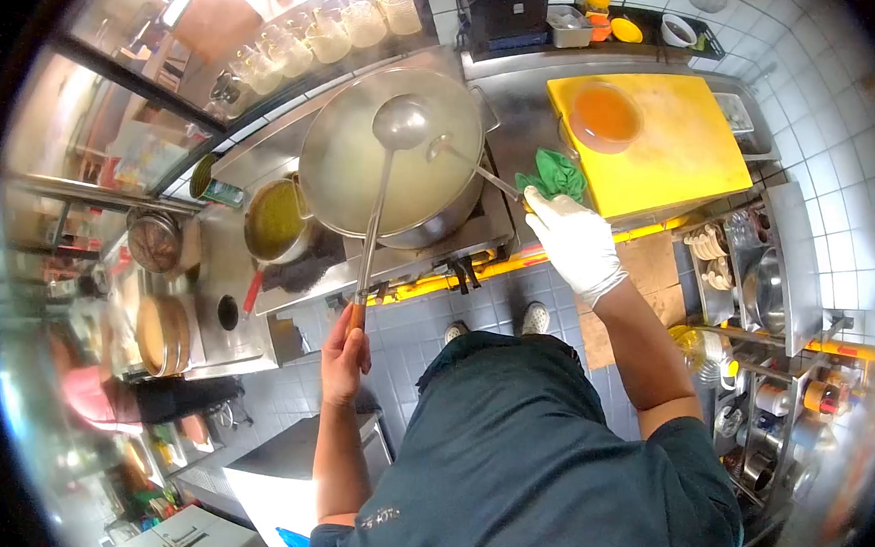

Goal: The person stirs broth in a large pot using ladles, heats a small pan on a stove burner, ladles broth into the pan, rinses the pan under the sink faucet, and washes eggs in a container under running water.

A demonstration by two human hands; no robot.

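A big metal pot (451, 219) of pale, cloudy liquid stands on the stove. Over it is the round bowl of a large ladle (402, 123), whose long handle runs back toward my body. My left hand (345, 356) is bare and wrapped round the wooden end of that handle. In a white glove, my right hand (572, 244) grips the dark handle of a smaller ladle (464, 161), its head over the pot's right side. Beside the gloved fingers lies a crumpled green cloth (554, 175).
A bowl of orange liquid (605, 116) sits on a yellow cutting board (686, 148) at right. Left of the pot is a red-handled pan (278, 222) with greenish contents. Glass mugs (327, 34) line the back ledge. Shelves (789, 265) stand at right. A person (100, 393) is at far left.
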